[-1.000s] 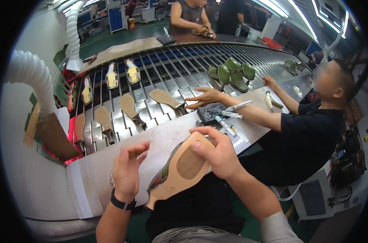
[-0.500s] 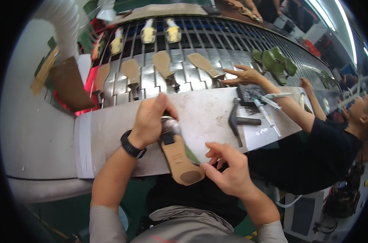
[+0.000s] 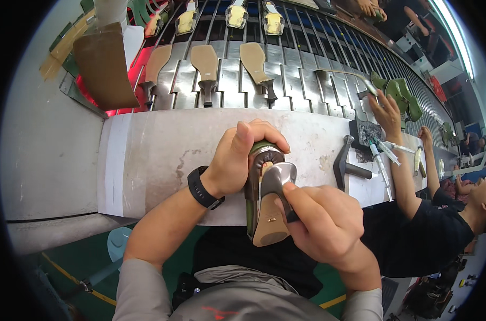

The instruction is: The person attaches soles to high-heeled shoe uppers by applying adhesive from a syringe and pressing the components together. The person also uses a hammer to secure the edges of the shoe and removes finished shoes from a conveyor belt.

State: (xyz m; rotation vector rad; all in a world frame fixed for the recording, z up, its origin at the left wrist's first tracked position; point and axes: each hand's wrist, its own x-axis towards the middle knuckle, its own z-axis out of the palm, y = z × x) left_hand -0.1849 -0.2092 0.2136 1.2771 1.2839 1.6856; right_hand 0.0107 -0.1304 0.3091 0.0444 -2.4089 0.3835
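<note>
In front of my chest, my left hand [image 3: 243,152] is wrapped round the back end of a green shoe upper [image 3: 250,219] with a dark brown rim [image 3: 267,156]. Over it lies a tan sole [image 3: 269,227], toe end toward me, with a shiny grey heel [image 3: 275,177] at its far end. The thumb and fingers of my right hand [image 3: 326,222] pinch that heel from the right. How firmly sole and upper are joined is hidden. Part of the heel disappears behind my right fingers.
Beyond the pale bench [image 3: 162,155] runs a slatted metal conveyor [image 3: 227,96] carrying tan soles [image 3: 204,59] and yellow-filled shoe lasts [image 3: 236,16]. A hammer [image 3: 355,168], syringes [image 3: 381,168] and a dark box [image 3: 366,134] stand right. A co-worker's hand [image 3: 387,112] reaches over the conveyor.
My right hand has gone from the sole's toe end to its heel. The held shoe is turned more upright. A co-worker has lifted one sole off the conveyor. The whole view has shifted.
</note>
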